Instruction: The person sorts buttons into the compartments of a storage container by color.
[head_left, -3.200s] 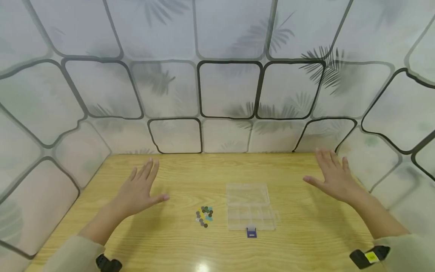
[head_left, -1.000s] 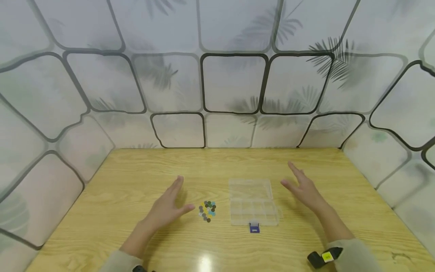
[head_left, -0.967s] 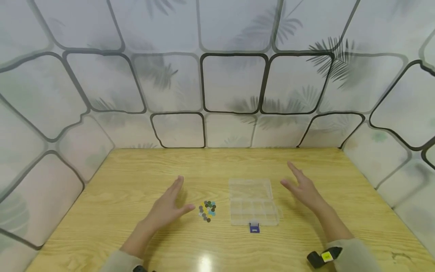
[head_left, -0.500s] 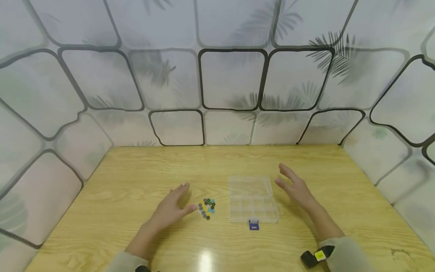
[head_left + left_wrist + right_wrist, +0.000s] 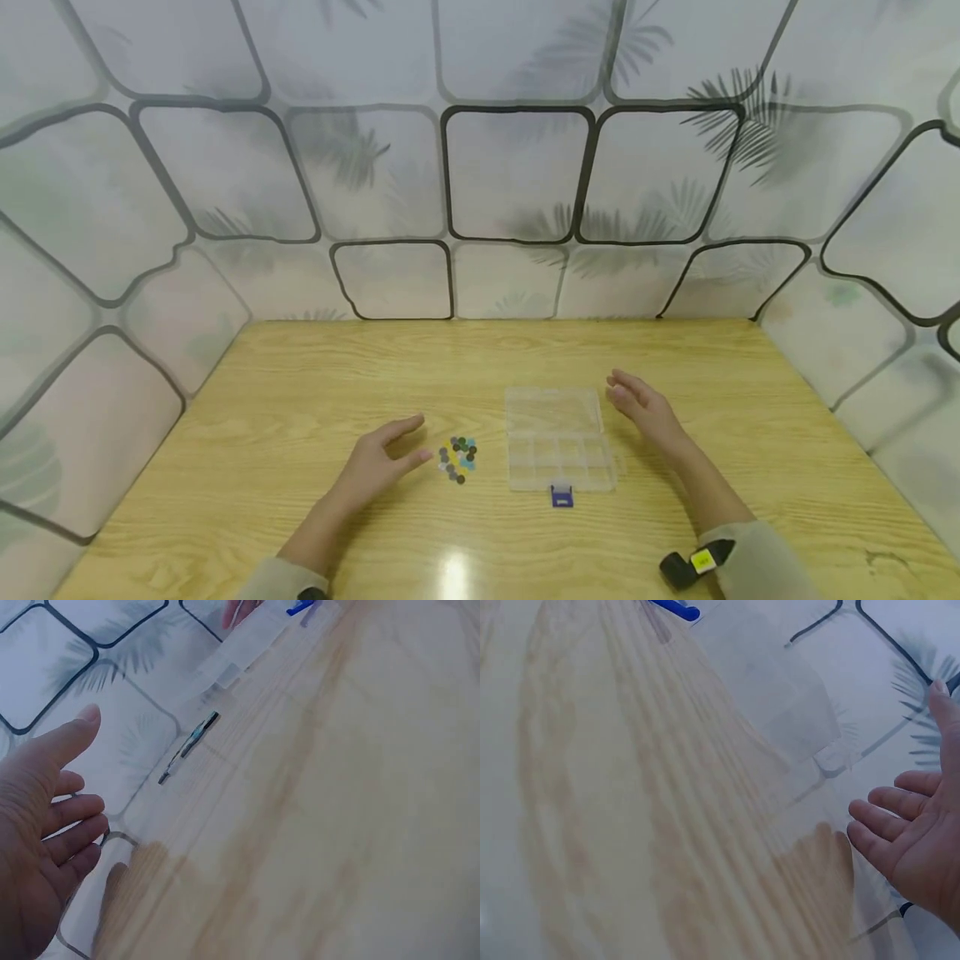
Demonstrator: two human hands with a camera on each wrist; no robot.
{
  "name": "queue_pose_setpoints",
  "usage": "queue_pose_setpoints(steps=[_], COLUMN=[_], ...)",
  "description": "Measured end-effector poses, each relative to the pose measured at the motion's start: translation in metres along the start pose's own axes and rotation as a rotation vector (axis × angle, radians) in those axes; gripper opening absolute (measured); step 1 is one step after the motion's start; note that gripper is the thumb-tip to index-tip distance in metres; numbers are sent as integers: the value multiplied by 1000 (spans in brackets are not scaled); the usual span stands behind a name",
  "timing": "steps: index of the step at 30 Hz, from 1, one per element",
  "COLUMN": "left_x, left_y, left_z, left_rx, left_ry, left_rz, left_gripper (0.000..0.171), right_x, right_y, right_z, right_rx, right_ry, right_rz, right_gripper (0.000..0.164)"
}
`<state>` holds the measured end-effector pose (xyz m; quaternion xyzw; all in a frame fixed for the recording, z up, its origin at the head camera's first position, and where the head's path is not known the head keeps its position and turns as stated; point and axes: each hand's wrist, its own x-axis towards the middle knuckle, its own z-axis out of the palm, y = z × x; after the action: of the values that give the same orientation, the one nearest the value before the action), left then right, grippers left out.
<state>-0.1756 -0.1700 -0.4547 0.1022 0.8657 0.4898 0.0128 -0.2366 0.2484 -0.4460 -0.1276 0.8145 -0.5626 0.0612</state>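
My left hand [image 5: 375, 462] hovers just left of a small cluster of round discs [image 5: 459, 458], its thumb and fingers apart and nothing between them. Grey, black, yellow, green and light blue discs make up the cluster. Right of it lies a clear plastic compartment box [image 5: 561, 462], its lid [image 5: 553, 412] laid back and a blue latch [image 5: 562, 497] at the front. Beside the box's right side is my right hand [image 5: 648, 412], holding nothing, fingers loosely bent. In the right wrist view the right palm [image 5: 930, 855] faces the box, and the left wrist view shows the left palm [image 5: 30, 877] likewise bare.
The wooden table [image 5: 360, 358] runs back to a pale wall [image 5: 506, 175] patterned with dark outlines and leaves, with side panels left and right. A strap with a black device [image 5: 693, 562] sits on the right sleeve.
Both hands have come inward from wide apart and lowered, the left toward the discs, the right toward the box. Their fingers have relaxed and bent a little. Discs and box stay put.
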Motion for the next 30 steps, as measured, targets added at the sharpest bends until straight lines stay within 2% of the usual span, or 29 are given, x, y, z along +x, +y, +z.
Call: queue_pose_setpoints(steps=[7, 13, 17, 20, 26, 30], left_x=[-1, -1, -1, -1, 1, 4], left_y=[-6, -9, -8, -9, -11, -7], left_z=[5, 8, 8, 10, 13, 16], left_rx=[-115, -97, -86, -57, 64, 119], left_ry=[-35, -55, -50, -33, 6, -9], left_rz=[-26, -14, 8, 39, 111, 146], left_gripper=[51, 40, 35, 32, 25, 25], right_x=[3, 8, 11, 11, 15, 18], right_y=[4, 4, 3, 3, 3, 5], right_z=[-1, 2, 4, 5, 8, 9], right_rx=[164, 307, 357, 397, 562, 612], right_ry=[-33, -87, -115, -138, -216, -245], right_rz=[-10, 75, 144, 178, 231, 246], right_gripper=[63, 63, 65, 66, 63, 62])
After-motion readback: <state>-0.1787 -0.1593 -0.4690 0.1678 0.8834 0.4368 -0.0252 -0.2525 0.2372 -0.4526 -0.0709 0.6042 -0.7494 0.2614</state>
